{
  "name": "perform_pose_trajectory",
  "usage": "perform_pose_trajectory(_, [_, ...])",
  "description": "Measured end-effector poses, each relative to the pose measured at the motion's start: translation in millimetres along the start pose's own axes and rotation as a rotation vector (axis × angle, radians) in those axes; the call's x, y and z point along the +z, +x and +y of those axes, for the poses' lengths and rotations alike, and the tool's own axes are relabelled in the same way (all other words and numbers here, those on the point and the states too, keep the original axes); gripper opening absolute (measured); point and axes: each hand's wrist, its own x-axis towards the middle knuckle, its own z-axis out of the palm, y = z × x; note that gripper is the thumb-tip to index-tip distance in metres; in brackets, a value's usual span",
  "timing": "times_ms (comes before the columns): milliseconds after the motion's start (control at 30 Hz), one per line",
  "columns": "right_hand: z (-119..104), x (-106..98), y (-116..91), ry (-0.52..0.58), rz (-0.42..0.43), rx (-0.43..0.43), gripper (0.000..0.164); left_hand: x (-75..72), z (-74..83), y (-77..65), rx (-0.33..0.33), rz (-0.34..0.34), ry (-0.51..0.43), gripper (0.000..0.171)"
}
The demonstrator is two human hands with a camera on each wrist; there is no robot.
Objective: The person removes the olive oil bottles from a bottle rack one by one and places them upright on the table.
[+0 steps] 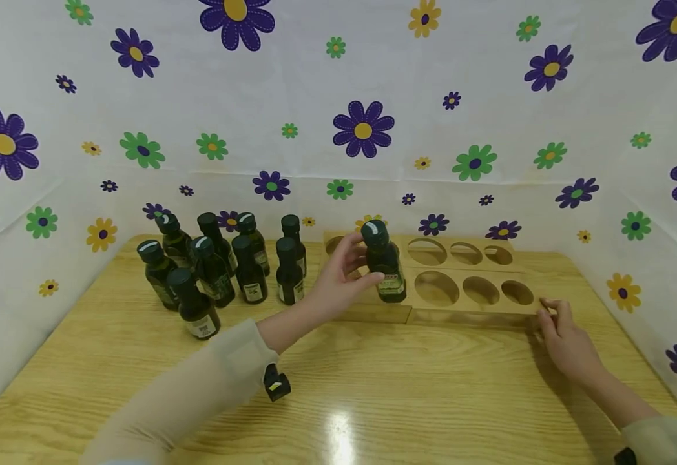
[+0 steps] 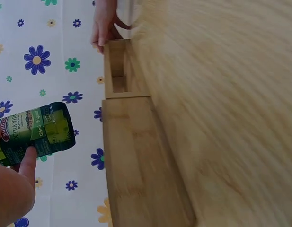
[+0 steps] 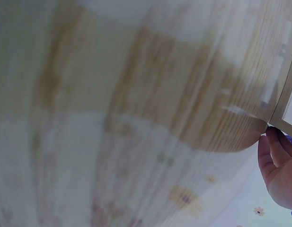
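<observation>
My left hand (image 1: 344, 278) holds a dark green olive oil bottle (image 1: 386, 268) with a black cap, upright over the wooden rack (image 1: 373, 314). In the left wrist view, that bottle (image 2: 46, 127) shows its "extra virgin" label, and fingers of the left hand (image 2: 13, 189) lie along it. Round holes in two rows pierce the rack's top; the bottle and left hand hide some of them. At the rack's right end, my right hand (image 1: 568, 342) grips the front corner with thumb and fingertips. The right wrist view has this hand (image 3: 280, 175) at the rack's corner.
Several similar dark bottles (image 1: 251, 274) stand grouped on the left of the wooden table (image 1: 431, 394). A white cloth (image 1: 292, 84) printed with flowers hangs behind the table and along its sides. The rack sits near the table's back edge.
</observation>
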Motion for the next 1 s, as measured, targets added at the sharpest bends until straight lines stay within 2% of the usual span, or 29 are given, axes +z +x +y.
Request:
perform_pose_trajectory(100, [-1, 0, -1, 0.001, -0.003, 0.002, 0.042, -14.9, 0.4, -16.1, -0.050, 0.009, 0.033, 0.056])
perform_pose_trajectory(367, [2, 1, -1, 0.000, 0.010, -0.012, 0.041, -50.1, -1.7, -55.7, -0.064, 0.012, 0.090, 0.054])
perform_pose_trajectory(500, [3, 2, -1, 0.002, 0.013, -0.015, 0.041, -63.3, -0.8, -74.8, -0.104, 0.046, 0.130, 0.052])
perform_pose_trajectory(667, [2, 2, -3, 0.005, 0.006, -0.011, 0.042, -81.7, -2.7, -97.3, -0.113, 0.090, 0.148, 0.050])
perform_pose_trajectory(800, [1, 2, -1, -0.001, 0.006, -0.013, 0.041, -96.8, -3.7, -112.2, -0.123, 0.137, 0.181, 0.048])
perform_pose_trajectory(1000, [1, 1, 0, -0.002, 0.005, -0.013, 0.040, -112.2, -7.4, -125.8, -0.131, 0.192, 0.223, 0.048])
